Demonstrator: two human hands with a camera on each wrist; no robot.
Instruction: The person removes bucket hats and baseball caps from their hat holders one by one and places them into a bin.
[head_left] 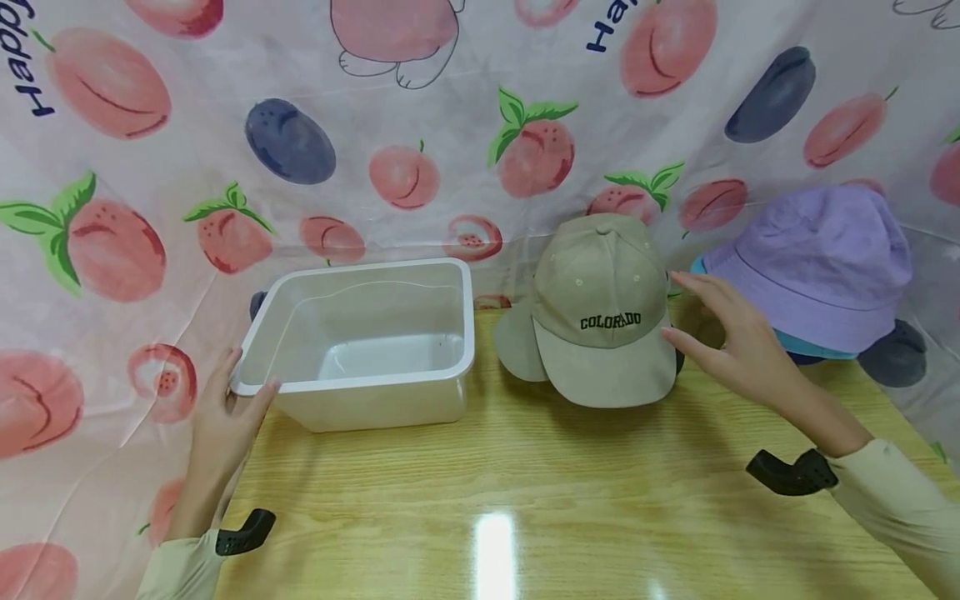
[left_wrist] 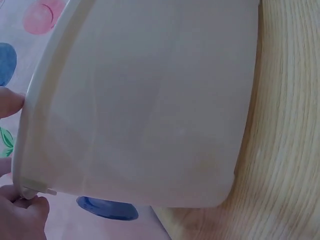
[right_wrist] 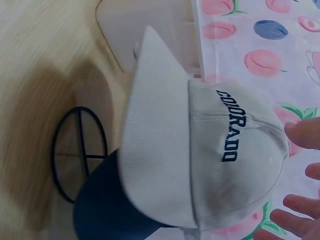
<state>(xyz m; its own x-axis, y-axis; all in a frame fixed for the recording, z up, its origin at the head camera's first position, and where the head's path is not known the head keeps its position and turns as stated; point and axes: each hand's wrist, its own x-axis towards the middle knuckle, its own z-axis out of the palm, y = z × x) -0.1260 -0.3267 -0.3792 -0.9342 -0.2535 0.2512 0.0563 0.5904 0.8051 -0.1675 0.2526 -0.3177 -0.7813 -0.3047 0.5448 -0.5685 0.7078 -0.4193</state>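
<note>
A beige baseball cap (head_left: 604, 292) with dark COLORADO lettering stands near the back of the table. My right hand (head_left: 738, 342) is at the cap's right side, thumb and fingers spread apart, holding nothing. In the right wrist view its fingertips are close to the crown of the cap (right_wrist: 235, 155). A navy brim (right_wrist: 112, 200) shows beside the cap there, and a beige-grey brim (head_left: 520, 343) sticks out on its left in the head view. My left hand (head_left: 225, 417) grips the front left corner of a white plastic bin (head_left: 371, 408), thumb and fingers at the rim.
A purple bucket hat (head_left: 825, 258) sits over a light blue one (head_left: 813, 346) at the right. A black wire stand base (right_wrist: 55, 155) shows under the caps. Behind the wooden table (head_left: 420, 508) hangs a fruit-print cloth (head_left: 450, 108).
</note>
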